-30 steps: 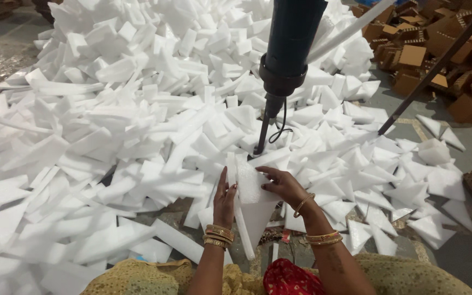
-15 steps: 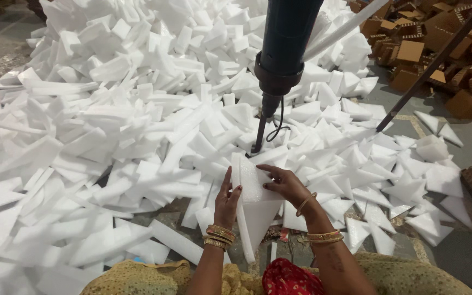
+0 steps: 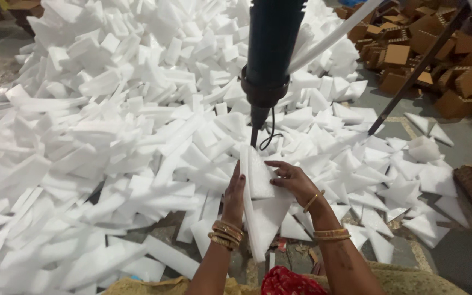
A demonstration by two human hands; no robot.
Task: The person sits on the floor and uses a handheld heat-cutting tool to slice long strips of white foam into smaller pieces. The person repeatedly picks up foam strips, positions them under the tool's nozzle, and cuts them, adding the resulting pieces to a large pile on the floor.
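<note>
Hands gripped a white foam sheet (image 3: 258,202) just below the dark hanging tool (image 3: 269,60); left hand (image 3: 235,194) clasped its edge; right hand (image 3: 293,183) pressed its face; foam offcuts (image 3: 110,136) lay heaped around.

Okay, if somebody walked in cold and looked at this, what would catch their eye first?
Most likely the huge heap of white foam pieces that covers the floor across the left and middle. Next, the dark hanging tool at top centre, its thin tip pointing down at the foam piece held between the left hand and the right hand. Brown cardboard blocks are stacked at the upper right.
</note>
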